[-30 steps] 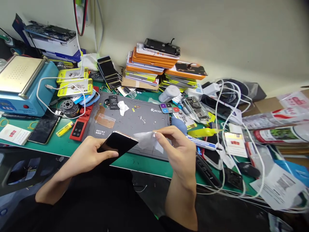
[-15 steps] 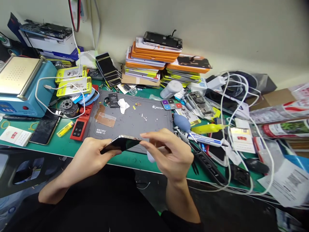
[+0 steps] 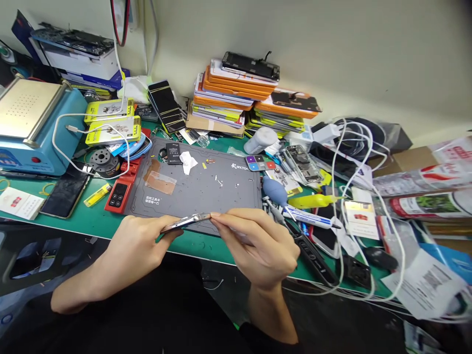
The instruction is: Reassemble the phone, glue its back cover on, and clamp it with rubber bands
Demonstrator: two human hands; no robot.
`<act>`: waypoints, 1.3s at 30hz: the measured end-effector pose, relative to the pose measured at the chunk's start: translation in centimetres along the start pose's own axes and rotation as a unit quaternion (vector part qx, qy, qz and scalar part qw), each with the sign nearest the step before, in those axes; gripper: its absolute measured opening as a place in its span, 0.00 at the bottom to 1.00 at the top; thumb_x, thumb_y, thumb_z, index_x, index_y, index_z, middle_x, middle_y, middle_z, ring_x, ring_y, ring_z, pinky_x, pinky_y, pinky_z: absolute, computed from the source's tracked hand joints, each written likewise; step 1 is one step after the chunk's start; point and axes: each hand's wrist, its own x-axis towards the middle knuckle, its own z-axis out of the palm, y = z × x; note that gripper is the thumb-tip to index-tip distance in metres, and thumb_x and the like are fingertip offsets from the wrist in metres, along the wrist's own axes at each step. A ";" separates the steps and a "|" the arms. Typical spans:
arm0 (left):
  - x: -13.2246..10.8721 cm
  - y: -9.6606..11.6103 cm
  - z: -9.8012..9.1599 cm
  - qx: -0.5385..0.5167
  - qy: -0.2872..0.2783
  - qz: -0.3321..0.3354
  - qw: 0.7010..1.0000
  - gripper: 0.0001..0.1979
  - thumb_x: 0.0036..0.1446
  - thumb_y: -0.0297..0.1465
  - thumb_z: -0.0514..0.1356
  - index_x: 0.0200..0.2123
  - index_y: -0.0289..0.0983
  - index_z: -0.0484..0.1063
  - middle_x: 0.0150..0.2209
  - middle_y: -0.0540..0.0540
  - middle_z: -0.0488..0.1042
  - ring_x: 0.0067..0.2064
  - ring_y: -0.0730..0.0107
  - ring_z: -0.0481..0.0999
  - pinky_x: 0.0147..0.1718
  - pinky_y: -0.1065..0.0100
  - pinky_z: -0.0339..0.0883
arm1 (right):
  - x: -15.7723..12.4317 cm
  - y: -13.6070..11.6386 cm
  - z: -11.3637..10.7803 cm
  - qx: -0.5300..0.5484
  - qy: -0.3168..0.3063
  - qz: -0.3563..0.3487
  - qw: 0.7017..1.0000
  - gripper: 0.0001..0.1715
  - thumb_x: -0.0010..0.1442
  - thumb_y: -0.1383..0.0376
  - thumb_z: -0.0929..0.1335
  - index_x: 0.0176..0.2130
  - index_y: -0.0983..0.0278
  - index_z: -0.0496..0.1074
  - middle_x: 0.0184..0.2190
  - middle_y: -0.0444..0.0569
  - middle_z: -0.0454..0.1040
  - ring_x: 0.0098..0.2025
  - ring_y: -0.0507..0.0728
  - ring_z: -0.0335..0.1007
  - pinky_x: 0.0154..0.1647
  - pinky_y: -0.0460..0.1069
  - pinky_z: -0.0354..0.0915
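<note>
A cluttered green workbench (image 3: 99, 223) stands against a pale wall, with a grey mat (image 3: 206, 189) near its front edge. Over that edge a person holds a phone (image 3: 186, 222) almost flat and edge-on, so only its thin metallic rim shows. The left hand (image 3: 136, 246) is closed around the phone's left end. The right hand (image 3: 261, 246) pinches the opposite end with thumb and fingertips (image 3: 216, 216). A blue dust blower (image 3: 273, 189) lies just beyond the right hand.
</note>
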 end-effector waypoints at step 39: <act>7.9 -1.8 -0.1 -0.135 -0.276 -0.135 0.942 0.21 0.55 0.46 0.66 0.22 0.38 0.65 0.21 0.52 0.63 0.24 0.72 0.60 0.24 0.68 0.49 | -4.0 3.7 2.3 0.328 0.026 0.422 0.845 0.10 0.61 0.56 0.79 0.39 0.59 0.87 0.35 0.49 0.85 0.39 0.57 0.81 0.38 0.51 0.76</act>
